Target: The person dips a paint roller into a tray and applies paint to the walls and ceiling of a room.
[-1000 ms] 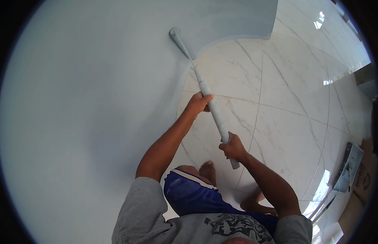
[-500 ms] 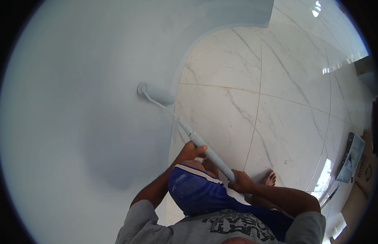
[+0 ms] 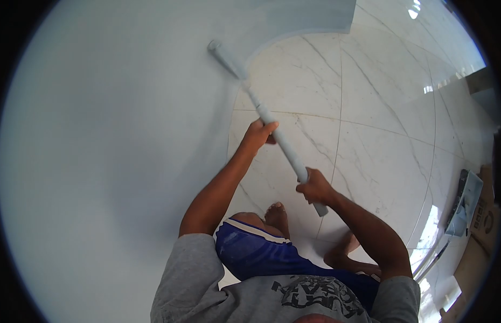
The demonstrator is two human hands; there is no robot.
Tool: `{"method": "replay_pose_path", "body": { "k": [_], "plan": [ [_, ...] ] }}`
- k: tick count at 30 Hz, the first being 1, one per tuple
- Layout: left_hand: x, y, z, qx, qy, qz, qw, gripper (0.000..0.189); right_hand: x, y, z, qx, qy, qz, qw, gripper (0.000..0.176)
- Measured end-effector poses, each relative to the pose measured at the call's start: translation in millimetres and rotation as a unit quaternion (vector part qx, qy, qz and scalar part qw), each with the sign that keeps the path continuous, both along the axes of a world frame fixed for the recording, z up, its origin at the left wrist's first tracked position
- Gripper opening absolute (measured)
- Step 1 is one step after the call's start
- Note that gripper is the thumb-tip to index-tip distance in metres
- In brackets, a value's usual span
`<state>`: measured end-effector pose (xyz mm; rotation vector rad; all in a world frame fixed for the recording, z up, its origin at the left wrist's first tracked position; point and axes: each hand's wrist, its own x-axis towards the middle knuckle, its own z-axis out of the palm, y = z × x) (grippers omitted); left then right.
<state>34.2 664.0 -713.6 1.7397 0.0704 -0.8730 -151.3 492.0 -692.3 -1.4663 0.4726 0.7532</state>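
A paint roller (image 3: 228,60) rests against the pale grey-blue wall (image 3: 153,124), close to the wall's lower edge. Its light grey pole (image 3: 285,145) slants down to the right, across the view of the floor. My left hand (image 3: 261,133) is wrapped round the upper part of the pole, below the roller frame. Farther down, my right hand (image 3: 315,185) grips the pole near its bottom end, which sticks out past the fingers.
White marble-look tiles (image 3: 380,161) cover the floor. A paint tray (image 3: 464,204) stands at the far right beside a cardboard box (image 3: 485,215). My bare feet (image 3: 277,216) are on the tiles below the pole.
The roller has moved up along the wall, away from my body. Both hands have gone forward with the pole, and my arms are stretched out farther.
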Motion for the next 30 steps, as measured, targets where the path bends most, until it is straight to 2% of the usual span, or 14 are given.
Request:
{"method": "replay_pose_path", "body": {
  "k": [2,5,7,9,13,17,21,27,30],
  "plan": [
    [-38,29,-6,-0.004,0.020,0.032,0.999,0.037,-32,6,-8,-0.008,-0.043,0.068,0.997,0.025],
    [-110,74,-8,-0.004,0.088,0.043,0.995,0.039,-93,21,-11,-0.030,-0.042,0.144,0.988,0.037],
    [-149,88,3,-0.010,0.110,0.038,0.993,0.041,-129,28,-9,-0.020,-0.027,0.158,0.987,0.038],
    [-164,87,17,-0.029,0.141,0.048,0.988,0.040,-151,36,-17,-0.067,-0.154,0.139,0.976,0.031],
    [-129,78,-3,-0.013,0.093,0.047,0.994,0.037,-123,36,-28,-0.061,-0.148,0.123,0.979,0.032],
    [-45,36,-12,-0.021,0.023,0.040,0.999,0.031,-43,24,-21,-0.024,-0.032,0.055,0.998,0.032],
    [26,-7,-17,-0.003,-0.024,0.002,1.000,0.034,13,18,-15,-0.006,-0.049,-0.039,0.998,0.026],
    [72,-64,-16,0.045,-0.065,-0.071,0.994,0.030,46,6,-23,-0.013,-0.037,-0.114,0.993,0.025],
    [77,-77,-18,0.050,-0.069,-0.068,0.994,0.033,48,4,-27,-0.046,-0.051,-0.147,0.987,0.025]
  ]
}}
